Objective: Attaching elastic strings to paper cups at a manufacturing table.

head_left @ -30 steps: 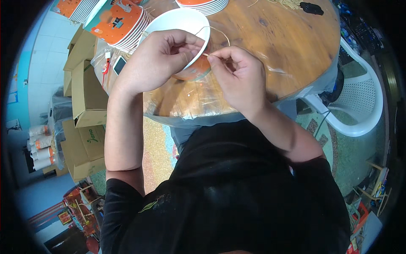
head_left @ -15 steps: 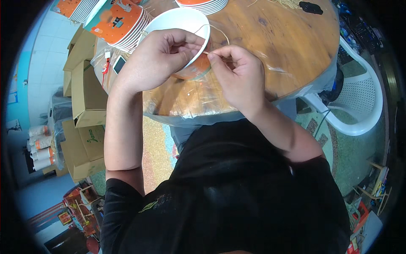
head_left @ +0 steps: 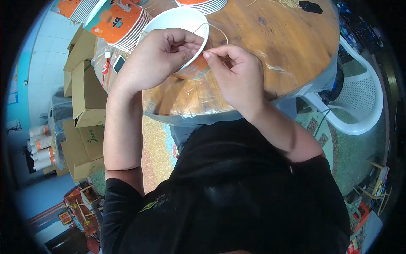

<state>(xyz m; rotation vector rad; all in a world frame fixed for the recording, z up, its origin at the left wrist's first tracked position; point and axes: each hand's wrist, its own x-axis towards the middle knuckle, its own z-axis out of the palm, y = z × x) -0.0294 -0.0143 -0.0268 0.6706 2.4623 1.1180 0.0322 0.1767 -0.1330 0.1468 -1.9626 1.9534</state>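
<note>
A white-lined paper bucket (head_left: 170, 20) with an orange and green printed outside is tilted over the near part of the table. My left hand (head_left: 167, 53) reaches over into its mouth, with fingers and thumb closed at the right side of the rim. A thin cream string (head_left: 220, 31) loops from inside the bucket over the rim and down toward my right hand (head_left: 239, 70). Just outside the rim, my right thumb and forefinger pinch the string. The exact hold of the left fingertips is partly hidden by the hand.
Stacked paper buckets (head_left: 116, 22) stand at the table's left, with another stack (head_left: 202, 6) behind. A phone (head_left: 119, 64) lies near the left edge. More string (head_left: 287, 3) and a black object (head_left: 311, 7) lie far right. Cardboard boxes (head_left: 88, 91) flank the table; a white plastic chair (head_left: 359, 91) stands right.
My right hand has shifted very slightly left with the string, and the bucket's rim has moved a touch the same way. Both hands keep their grip.
</note>
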